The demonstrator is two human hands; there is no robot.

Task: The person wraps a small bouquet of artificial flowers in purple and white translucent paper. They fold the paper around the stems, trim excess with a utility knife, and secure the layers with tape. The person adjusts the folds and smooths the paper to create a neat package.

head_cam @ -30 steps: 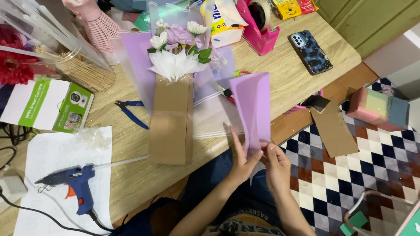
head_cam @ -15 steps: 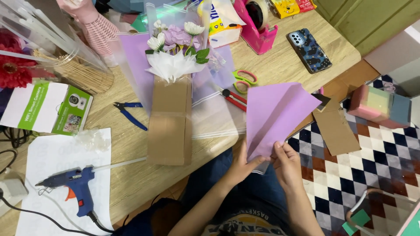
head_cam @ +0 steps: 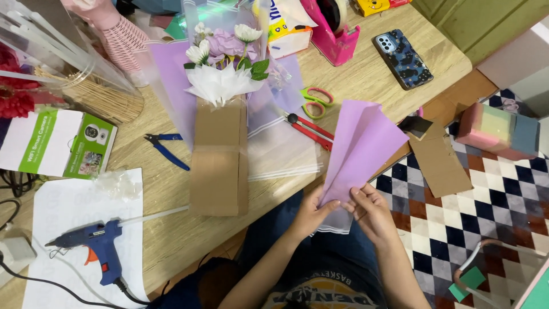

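The wooden table (head_cam: 366, 80) carried most of the clutter, its near edge running diagonally above the person's lap and the checkered floor (head_cam: 457, 206) to the right. Near the middle of the table stood a flower bouquet (head_cam: 223, 63) in lilac wrap, propped in a brown cardboard sleeve (head_cam: 217, 160) that reached almost to the near edge. Off the near edge, over the lap, was the lilac wrapping sheet (head_cam: 363, 151), folded into a fan of pleats that spread upward and narrowed to a point at the bottom. It looked light, thin and soft, likely to crease or slip if squeezed loosely, so the gathered bottom point seemed the sound place to hold it. The left hand (head_cam: 313, 213) pinched that gathered end from the left, fingers closed on the paper; the right hand (head_cam: 372, 210) was closed on it from the right, thumb and fingertips pressing the pleats together. At the table's near left corner lay a blue glue gun (head_cam: 94, 243) on white paper. Red-handled scissors (head_cam: 309, 129) lay just beside the sheet's left edge, and a phone (head_cam: 402, 58) rested by the far right corner.
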